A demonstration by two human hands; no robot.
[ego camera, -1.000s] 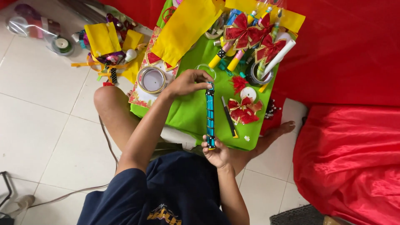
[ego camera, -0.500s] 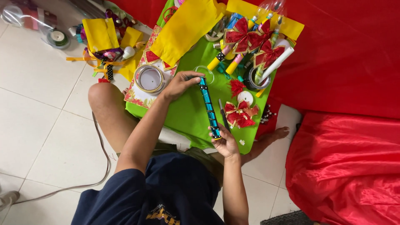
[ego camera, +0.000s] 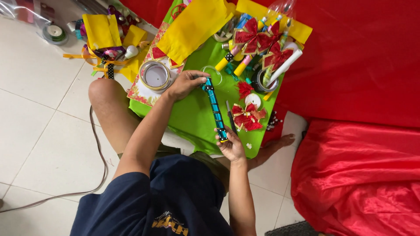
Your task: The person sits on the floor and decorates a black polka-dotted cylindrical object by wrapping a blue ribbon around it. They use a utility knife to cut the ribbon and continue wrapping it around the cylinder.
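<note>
L hand [ego camera: 186, 83] & R hand [ego camera: 231, 146], each grip clenched on the blue stick [ego camera: 215, 108] ends (fingertips hidden) over the green surface [ego camera: 192, 118].

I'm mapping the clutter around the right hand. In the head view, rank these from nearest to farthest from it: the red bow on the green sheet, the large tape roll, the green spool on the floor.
From the right hand:
1. Red bow, just above it.
2. Large tape roll, upper left.
3. Green spool, far upper left on the floor.

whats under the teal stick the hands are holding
The teal stick, held at its ends by the left hand and right hand, is over the green sheet. Beneath the sheet is hidden.
</note>
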